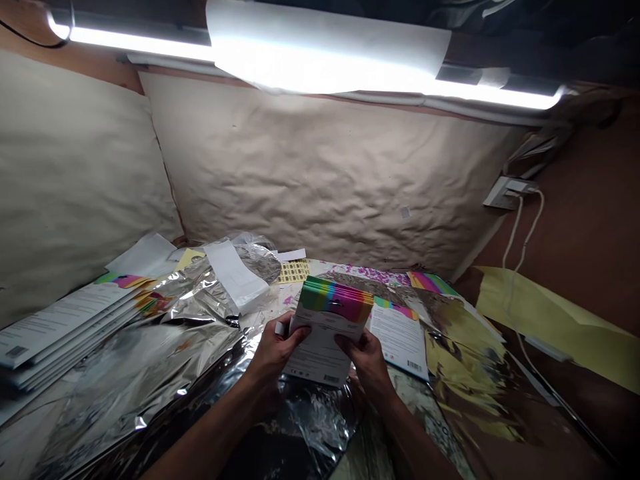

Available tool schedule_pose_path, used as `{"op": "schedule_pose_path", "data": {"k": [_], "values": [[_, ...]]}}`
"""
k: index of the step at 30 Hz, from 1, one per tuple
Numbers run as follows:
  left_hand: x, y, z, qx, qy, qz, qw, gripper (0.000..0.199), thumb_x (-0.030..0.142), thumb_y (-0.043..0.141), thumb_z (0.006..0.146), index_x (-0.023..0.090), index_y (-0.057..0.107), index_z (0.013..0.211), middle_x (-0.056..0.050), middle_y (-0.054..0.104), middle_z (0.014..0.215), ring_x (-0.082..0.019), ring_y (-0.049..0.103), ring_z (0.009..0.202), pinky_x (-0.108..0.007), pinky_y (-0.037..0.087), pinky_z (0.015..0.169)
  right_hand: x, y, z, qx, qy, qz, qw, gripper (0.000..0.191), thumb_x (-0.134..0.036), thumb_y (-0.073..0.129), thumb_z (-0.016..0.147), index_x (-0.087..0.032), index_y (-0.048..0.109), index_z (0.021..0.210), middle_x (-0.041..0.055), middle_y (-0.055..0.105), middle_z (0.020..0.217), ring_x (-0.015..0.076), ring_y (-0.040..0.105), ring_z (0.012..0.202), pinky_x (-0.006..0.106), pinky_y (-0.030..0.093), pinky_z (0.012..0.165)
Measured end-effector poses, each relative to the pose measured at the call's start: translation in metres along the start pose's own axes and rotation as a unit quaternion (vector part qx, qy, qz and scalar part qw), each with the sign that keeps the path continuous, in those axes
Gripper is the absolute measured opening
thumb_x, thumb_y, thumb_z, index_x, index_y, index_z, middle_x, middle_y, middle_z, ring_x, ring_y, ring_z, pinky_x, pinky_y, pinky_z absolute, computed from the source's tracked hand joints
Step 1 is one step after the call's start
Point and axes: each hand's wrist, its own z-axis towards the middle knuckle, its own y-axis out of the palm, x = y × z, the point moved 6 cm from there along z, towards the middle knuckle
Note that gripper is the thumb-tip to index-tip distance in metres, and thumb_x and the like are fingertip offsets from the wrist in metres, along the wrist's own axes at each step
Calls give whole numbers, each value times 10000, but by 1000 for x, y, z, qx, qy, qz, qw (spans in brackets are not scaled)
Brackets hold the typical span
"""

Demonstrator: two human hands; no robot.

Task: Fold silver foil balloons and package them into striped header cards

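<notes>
A stack of several printed packs (327, 337) with rainbow-coloured tops is held upright at the middle, printed side facing me. My left hand (277, 347) grips its left edge, thumb on the front; something small and white shows at its fingers. At the right edge, my right hand (367, 357) is closed round the stack, thumb also on the front. Behind my right hand lies another printed pack (400, 337). On the left rests a pile of similar white packs (70, 320) with coloured ends.
Crumpled silver film (150, 360) covers the left side, with a white paper strip (235, 273) on it. A yellow sticker sheet (294, 271) lies behind the held stack. Gold film (465, 353) and a white cable (520, 260) are on the right.
</notes>
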Motion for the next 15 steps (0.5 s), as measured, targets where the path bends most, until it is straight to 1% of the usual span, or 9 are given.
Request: {"op": "schedule_pose_path", "data": {"k": [2, 5, 8, 10, 15], "values": [[0, 0, 0, -2, -2, 6, 1000, 300, 404, 718, 787, 142, 667, 923, -44, 664, 814, -179, 595, 744, -250, 469, 643, 3, 0, 0, 5, -1, 0, 1000, 379, -378, 821, 707, -170, 688, 995, 84, 747, 969, 266, 695, 868, 408, 561, 811], [2, 0, 0, -1, 5, 18, 1000, 279, 405, 708, 796, 150, 653, 895, -36, 663, 811, -163, 584, 721, -238, 463, 630, 3, 0, -1, 10, -1, 2, 1000, 398, -386, 826, 694, -159, 680, 986, 89, 747, 958, 276, 695, 863, 417, 564, 802], [1, 1, -1, 4, 13, 20, 1000, 275, 400, 696, 810, 153, 655, 926, -29, 656, 806, -159, 583, 727, -234, 468, 632, 1, 2, -2, 16, 2, 7, 1000, 406, -391, 833, 680, -155, 674, 970, 86, 747, 942, 274, 694, 843, 416, 566, 792], [1, 1, -2, 15, 22, 27, 999, 286, 397, 689, 819, 152, 663, 965, -37, 671, 842, -160, 592, 742, -239, 481, 650, 1, 2, -2, 24, 7, 6, 1000, 410, -392, 837, 672, -153, 672, 961, 85, 746, 928, 271, 693, 827, 415, 566, 782], [-1, 2, -1, 28, 25, 42, 998, 343, 402, 709, 800, 143, 668, 1020, -57, 698, 882, -178, 621, 761, -259, 509, 669, 8, 3, 0, 33, 2, 20, 999, 405, -385, 831, 684, -157, 666, 974, 78, 744, 936, 265, 690, 836, 413, 562, 791]]}}
